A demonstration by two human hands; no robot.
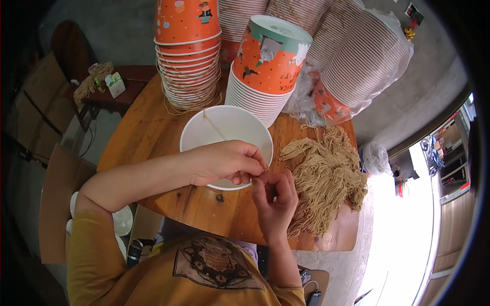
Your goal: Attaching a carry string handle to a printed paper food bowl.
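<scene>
A white paper bucket [193, 133] stands mouth up on the wooden table in front of me. A thin tan string [213, 125] hangs from its far inner wall and runs under my left hand [229, 160]. That hand reaches across the bucket's mouth, fingers bent and pinched at the near right rim. My right hand [275, 196] meets it there, thumb and fingertips closed together. A bit of string shows between the fingertips of both hands; its very end is too small to make out. Beside my right hand lies a big heap of tan strings [326, 176].
Behind the bucket rise a stack of orange buckets [188, 56] wrapped with strings and an upside-down stack [265, 76]. Plastic-wrapped bucket stacks [360, 58] lean at the back right. A bench [135, 76] with more string stands at the left, near a cardboard box [64, 204].
</scene>
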